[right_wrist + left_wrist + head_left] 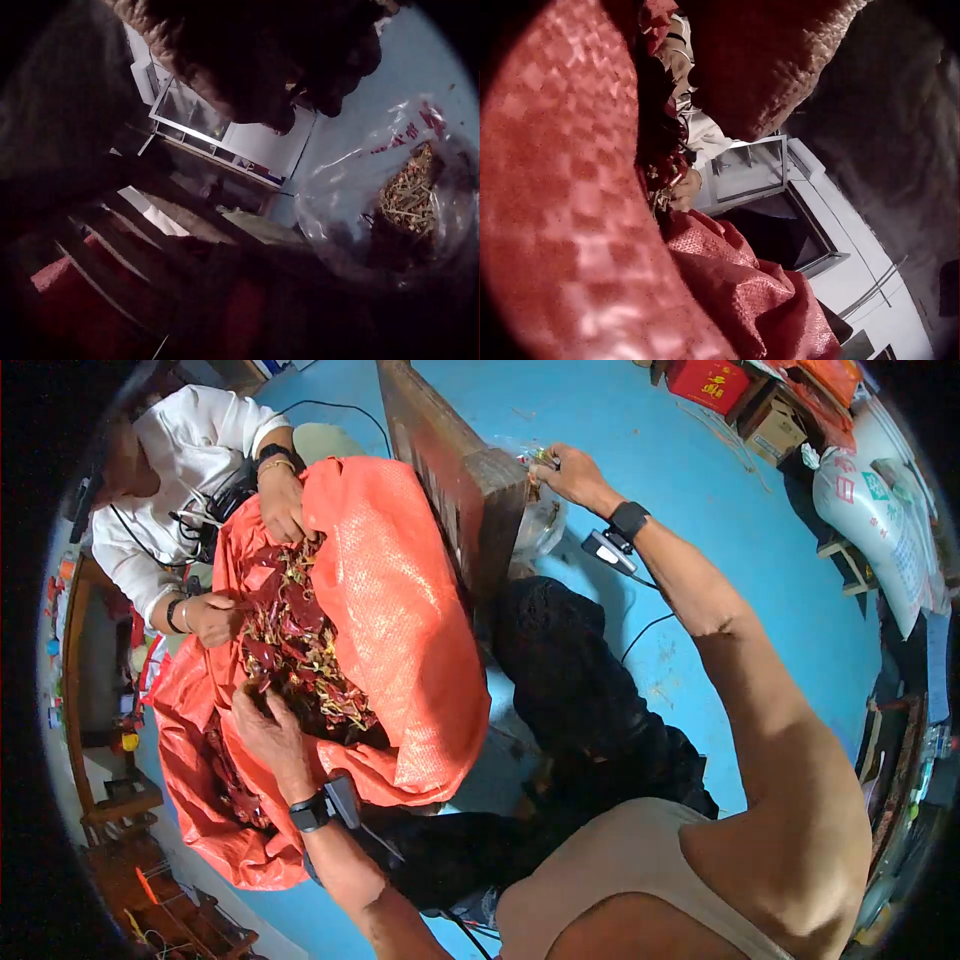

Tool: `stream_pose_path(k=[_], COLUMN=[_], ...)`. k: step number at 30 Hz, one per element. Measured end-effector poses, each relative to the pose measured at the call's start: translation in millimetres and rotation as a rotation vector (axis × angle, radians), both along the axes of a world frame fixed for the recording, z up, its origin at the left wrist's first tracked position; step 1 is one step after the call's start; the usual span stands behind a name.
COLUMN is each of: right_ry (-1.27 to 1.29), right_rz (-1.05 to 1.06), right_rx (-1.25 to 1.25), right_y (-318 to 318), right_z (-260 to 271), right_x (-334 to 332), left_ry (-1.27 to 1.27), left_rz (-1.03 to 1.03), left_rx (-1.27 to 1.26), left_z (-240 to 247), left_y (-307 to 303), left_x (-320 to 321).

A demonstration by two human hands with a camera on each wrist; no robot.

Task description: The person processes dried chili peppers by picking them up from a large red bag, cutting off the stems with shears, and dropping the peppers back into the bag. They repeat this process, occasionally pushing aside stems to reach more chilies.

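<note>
A big red woven sack [400,610] stands with its mouth rolled down around dried red chilies [290,625] and pale stems. My left hand [270,740] reaches over its near rim, fingers spread loosely at the chilies. In the left wrist view this hand [757,60] is a dark shape above the sack wall. My right hand [578,480] is past the wooden bench end, above a clear plastic bag [330,202] that contains stem scraps [409,199]. Its fingers bend down in shadow; I cannot tell whether they pinch a scrap.
Across the sack, another person in a white top [200,435] has both hands at the chilies. An upright wooden board [455,470] stands between sack and plastic bag. White filled sacks [865,525] and a red box [708,382] lie to the right on the blue floor [650,450].
</note>
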State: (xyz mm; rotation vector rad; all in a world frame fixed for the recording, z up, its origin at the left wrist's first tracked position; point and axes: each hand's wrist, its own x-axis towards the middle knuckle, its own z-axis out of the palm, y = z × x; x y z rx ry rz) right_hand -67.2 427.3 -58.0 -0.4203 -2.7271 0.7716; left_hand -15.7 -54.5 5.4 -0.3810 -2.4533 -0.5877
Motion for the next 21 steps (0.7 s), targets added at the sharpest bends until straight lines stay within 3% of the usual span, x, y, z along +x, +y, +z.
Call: stream_pose_path(k=[3,5,8,14,18,19,21], right_ry=[0.075,0.016,-0.016,0.072,-0.023,-0.003,-0.097], right_rz=[0.039,0.062,0.004,0.055,0.063,0.063,0.084], right_rx=[-0.080,-0.265,-0.292,-0.095,-0.064,0.045,0.001], right_y=[-1,-2,-3,9,16,16,22], right_z=[-7,0,9,12,14,13,21], right_x=[24,35,33,-32,-67,-70,-67], left_ry=[-0.010,-0.019,-0.054,-0.031,0.022,-0.007,-0.012], left_rz=[-0.021,-0.060,-0.089,-0.088,-0.090,-0.092,-0.082], left_rx=[0.014,0.094,0.132,0.029,-0.062,-0.013,0.027], left_z=[5,1,-1,2,5,5,6], left_y=[7,11,8,11,10,10,13], left_x=[4,7,10,13,10,9,6])
